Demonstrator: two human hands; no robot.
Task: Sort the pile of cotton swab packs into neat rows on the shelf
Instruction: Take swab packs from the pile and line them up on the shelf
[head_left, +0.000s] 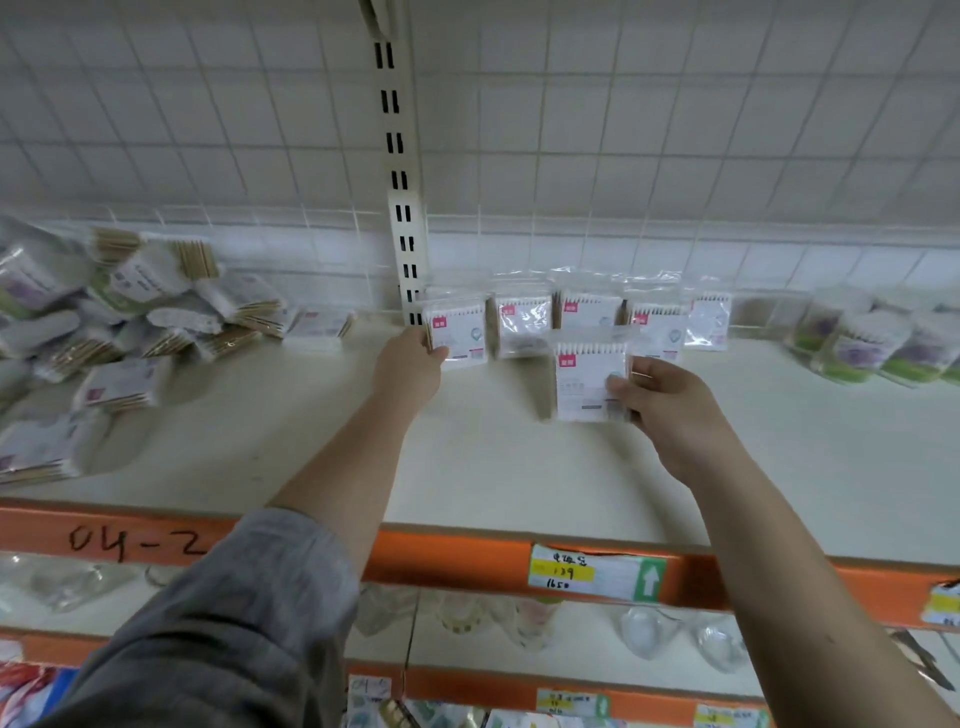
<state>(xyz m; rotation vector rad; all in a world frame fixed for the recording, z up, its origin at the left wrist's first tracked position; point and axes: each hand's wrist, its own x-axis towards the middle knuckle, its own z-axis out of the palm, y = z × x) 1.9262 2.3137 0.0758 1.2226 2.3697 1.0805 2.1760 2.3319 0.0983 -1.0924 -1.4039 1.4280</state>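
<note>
Cotton swab packs (119, 322) are heaped at the shelf's (519, 467) left end; a row of upright packs (587, 312) is lined along the back edge. The row's leftmost pack (457, 332) is pinched by the left grip (410, 364). Another pack (589, 382) is held upright by the right grip (660, 400), fingers curled round it, just in front of the row.

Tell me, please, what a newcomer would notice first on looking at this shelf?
Probably the two hands at mid-shelf: the right hand holds a cotton swab pack upright in front of the back row, while the left hand grips the row's leftmost pack. Next comes the jumbled pile of packs at the left, then the orange shelf edge below.
</note>
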